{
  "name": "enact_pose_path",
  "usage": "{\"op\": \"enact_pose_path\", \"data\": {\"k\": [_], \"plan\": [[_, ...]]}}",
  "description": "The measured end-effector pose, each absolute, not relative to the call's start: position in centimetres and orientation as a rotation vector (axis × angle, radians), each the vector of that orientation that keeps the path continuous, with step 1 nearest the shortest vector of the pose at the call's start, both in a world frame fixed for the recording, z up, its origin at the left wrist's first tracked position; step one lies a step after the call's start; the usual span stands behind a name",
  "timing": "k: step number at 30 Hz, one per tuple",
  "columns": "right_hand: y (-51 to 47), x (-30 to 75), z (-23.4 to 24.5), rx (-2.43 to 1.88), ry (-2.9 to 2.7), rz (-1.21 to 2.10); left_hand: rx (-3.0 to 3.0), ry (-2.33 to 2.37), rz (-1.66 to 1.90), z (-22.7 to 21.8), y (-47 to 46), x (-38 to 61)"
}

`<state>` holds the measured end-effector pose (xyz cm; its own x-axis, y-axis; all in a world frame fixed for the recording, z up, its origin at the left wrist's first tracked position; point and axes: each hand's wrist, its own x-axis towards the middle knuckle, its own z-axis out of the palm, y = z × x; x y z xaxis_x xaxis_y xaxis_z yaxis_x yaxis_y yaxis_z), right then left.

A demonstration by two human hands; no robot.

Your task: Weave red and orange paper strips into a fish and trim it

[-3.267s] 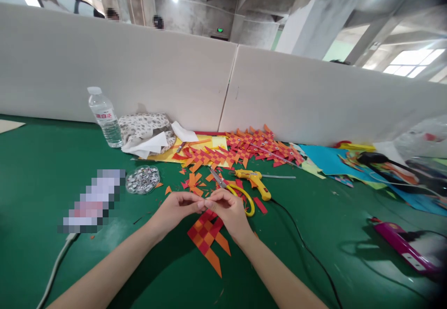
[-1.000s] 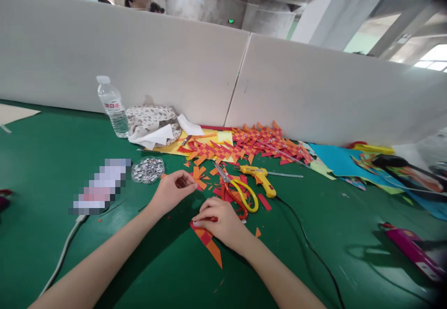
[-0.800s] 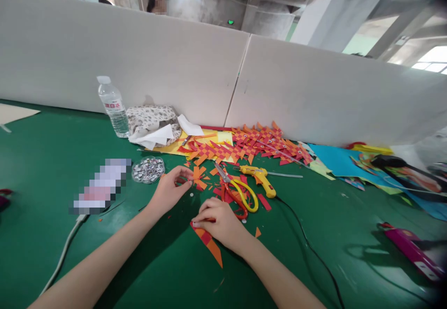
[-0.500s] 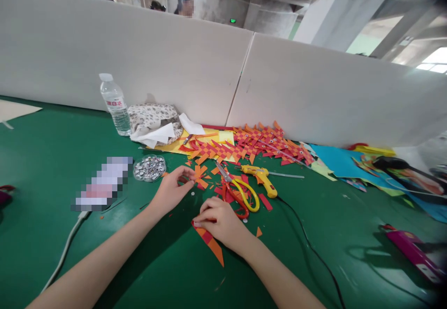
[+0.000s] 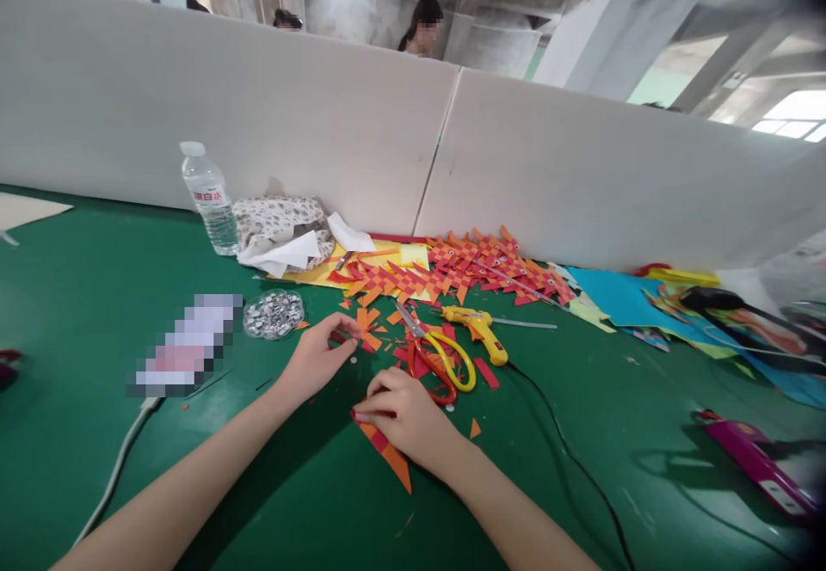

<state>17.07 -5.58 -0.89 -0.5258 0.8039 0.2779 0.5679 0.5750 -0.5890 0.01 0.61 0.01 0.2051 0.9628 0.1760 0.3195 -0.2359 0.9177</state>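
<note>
My right hand (image 5: 403,412) lies curled on a woven red and orange paper piece (image 5: 389,455) and presses it to the green table (image 5: 77,313); only the piece's lower orange tip shows. My left hand (image 5: 316,356) hovers just beyond it with thumb and forefinger pinched near orange paper scraps (image 5: 367,330); what it pinches is too small to name. A tiny white dot (image 5: 353,361) lies on the table by its fingertips. Yellow-handled scissors (image 5: 435,356) lie just right of both hands.
A round dish of googly eyes (image 5: 274,313) sits left of my left hand. A yellow glue gun (image 5: 481,330) with a black cord (image 5: 581,468), a pile of woven paper pieces (image 5: 465,270), a water bottle (image 5: 208,197) and a cloth bundle (image 5: 277,223) stand behind. White partitions (image 5: 258,124) wall the table.
Since 3.3 s ago my hands came apart and the woven piece went down flat under my right hand. Over the last second both hands hardly moved. A person walks right behind the partition.
</note>
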Motion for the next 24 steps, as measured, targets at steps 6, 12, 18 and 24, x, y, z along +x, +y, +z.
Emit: {"op": "enact_pose_path", "data": {"k": [6, 12, 18, 24], "plan": [[-5.9, 17.1, -0.6, -1.11, -2.308, 0.548, 1.679, 1.201, 1.042, 0.0, 0.5, 0.0], [-6.3, 17.1, -0.1, -1.108, -2.444, 0.42, 1.692, 1.21, 1.027, -0.1, 0.6, 0.0], [-6.6, 16.9, 0.4, -1.101, -2.595, 0.209, 1.709, 1.209, 1.03, 0.2, 0.3, 0.1], [-7.0, 16.9, 0.8, -1.016, -2.659, 0.083, 1.722, 1.216, 1.021, 0.3, 0.2, 0.1]]}}
